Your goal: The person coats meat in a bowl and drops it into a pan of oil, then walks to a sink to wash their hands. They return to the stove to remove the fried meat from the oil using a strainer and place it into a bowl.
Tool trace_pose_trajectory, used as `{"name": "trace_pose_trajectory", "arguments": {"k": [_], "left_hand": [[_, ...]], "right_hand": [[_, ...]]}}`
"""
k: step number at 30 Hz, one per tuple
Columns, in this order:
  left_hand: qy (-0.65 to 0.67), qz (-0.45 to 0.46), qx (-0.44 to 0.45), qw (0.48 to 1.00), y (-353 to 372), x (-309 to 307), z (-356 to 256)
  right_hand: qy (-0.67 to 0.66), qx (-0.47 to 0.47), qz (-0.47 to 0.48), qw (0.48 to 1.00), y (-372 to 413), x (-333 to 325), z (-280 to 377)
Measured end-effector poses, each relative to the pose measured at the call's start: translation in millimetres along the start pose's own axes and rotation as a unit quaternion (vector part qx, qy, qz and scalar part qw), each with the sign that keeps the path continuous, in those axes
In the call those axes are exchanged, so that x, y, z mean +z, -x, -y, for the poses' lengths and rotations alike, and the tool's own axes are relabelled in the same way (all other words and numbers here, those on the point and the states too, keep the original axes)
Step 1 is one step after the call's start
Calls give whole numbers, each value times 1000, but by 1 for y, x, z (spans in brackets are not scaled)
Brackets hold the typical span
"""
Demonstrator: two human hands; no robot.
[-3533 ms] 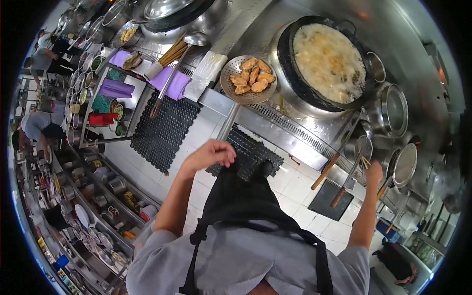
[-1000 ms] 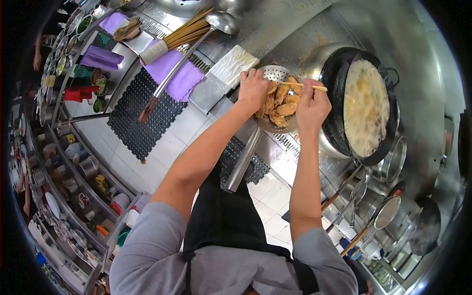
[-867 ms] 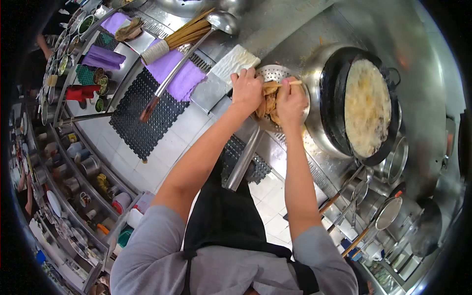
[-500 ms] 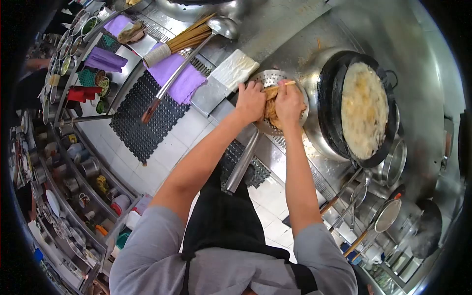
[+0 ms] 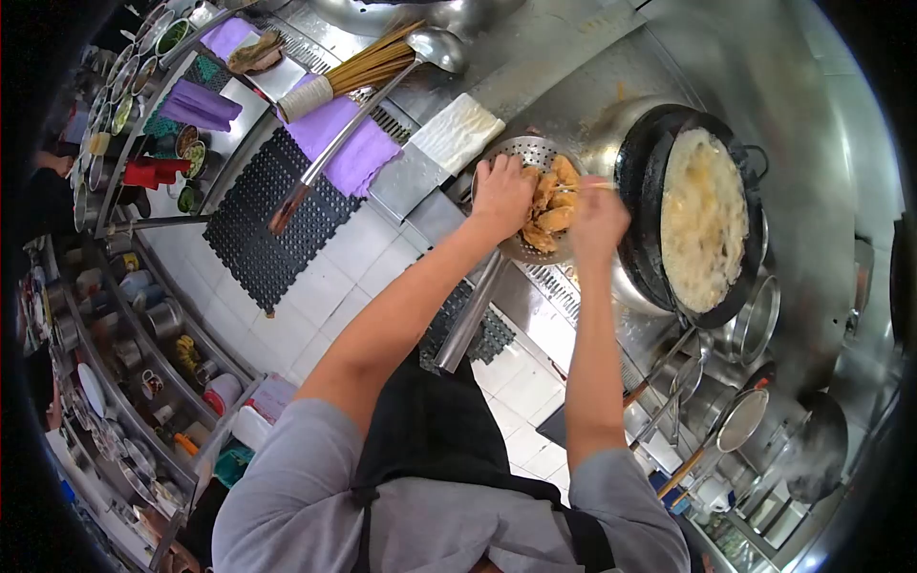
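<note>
Golden-brown fried pieces, resembling chicken wings (image 5: 556,220), lie in a perforated metal strainer (image 5: 519,148) with a long tubular handle. My left hand (image 5: 503,199) is over its left side, fingers curled down beside the pieces. What those fingers hold is hidden under the hand. My right hand (image 5: 600,224), smeared by motion, is closed on a thin pale wooden skewer (image 5: 585,186) at the strainer's right side. The skewer lies across the top of the pieces, pointing left.
Right of the strainer, a black wok (image 5: 638,181) holds bubbling, foamy oil (image 5: 705,220). A long-handled ladle (image 5: 437,50) crosses a purple cloth (image 5: 346,143) beside a bound bamboo brush (image 5: 368,67). A folded white cloth (image 5: 457,134) sits by the strainer; round sieves (image 5: 742,420) are at lower right.
My right hand has moved right with the skewer, away from my left hand. More fried pieces now show between the hands. My left hand has shifted slightly right.
</note>
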State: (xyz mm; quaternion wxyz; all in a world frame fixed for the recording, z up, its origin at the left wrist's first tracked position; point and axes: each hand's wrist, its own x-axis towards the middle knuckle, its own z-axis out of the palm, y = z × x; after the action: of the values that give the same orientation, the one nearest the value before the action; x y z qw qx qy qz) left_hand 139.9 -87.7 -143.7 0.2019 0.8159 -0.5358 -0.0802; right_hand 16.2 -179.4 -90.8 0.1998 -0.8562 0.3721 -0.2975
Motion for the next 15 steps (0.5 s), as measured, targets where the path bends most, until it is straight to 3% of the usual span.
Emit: {"name": "trace_pose_trajectory", "arguments": {"k": [1,2,5,9,13,14,15], "left_hand": [[13,-30,8,999,-3,3,-4],[0,-21,20,1000,-5,4,-8],[2,-1,14,1000,-12,18,-9],[-8,22,-3,1000,-16,14,-9],[39,-3,3,999,-12,18,-9],[38,-8,0,999,-13,24,-8],[36,-15,-4,999,-17,27,-5]], "right_hand": [[28,-15,25,999,5,16,-14],[10,-57,-26,998,5,24,-19],[-12,17,21,1000,-2,3,-4],[-12,23,-46,999,-15,-42,32],[30,-21,-23,999,-3,13,-9],[5,8,27,1000,-4,2,-15],[-1,-6,-5,1000,-12,-9,-5]]}}
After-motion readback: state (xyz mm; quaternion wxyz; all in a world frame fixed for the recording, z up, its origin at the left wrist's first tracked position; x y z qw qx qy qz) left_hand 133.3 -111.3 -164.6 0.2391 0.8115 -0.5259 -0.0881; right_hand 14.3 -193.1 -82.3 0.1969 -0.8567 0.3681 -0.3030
